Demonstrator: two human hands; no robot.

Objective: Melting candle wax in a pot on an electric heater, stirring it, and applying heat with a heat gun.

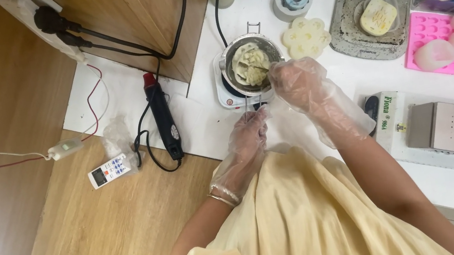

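Head view looks straight down on both of my gloved hands at the edge of a white tabletop point(353, 80). My left hand point(242, 149), in a thin clear glove with a bangle at the wrist, has its fingertips closed around the thin wire handle point(248, 106) that sticks out from a small metal melting pot point(250, 64). My right hand point(299, 83), also gloved, is curled into a pinch on a slim stirring stick point(259, 69) whose far end reaches into the pot. The pot sits on a little white hot plate point(229, 98) near the table's left edge, and it holds pale, creamy lumps of wax point(247, 63), partly soft.

Just to the right of the pot lies a cream flower-shaped casting point(306, 37). Beyond it a grey tray point(352, 16) carries a clear dish with a yellowish block inside. A pink silicone mould point(438, 39) at the far right has pale rounded pieces resting on it. On the wooden floor point(75, 242) to the left lie a black heat gun point(165, 119) and a white remote control point(109, 171), well apart from my hands. My pale yellow garment point(308, 218) fills the bottom of the picture.
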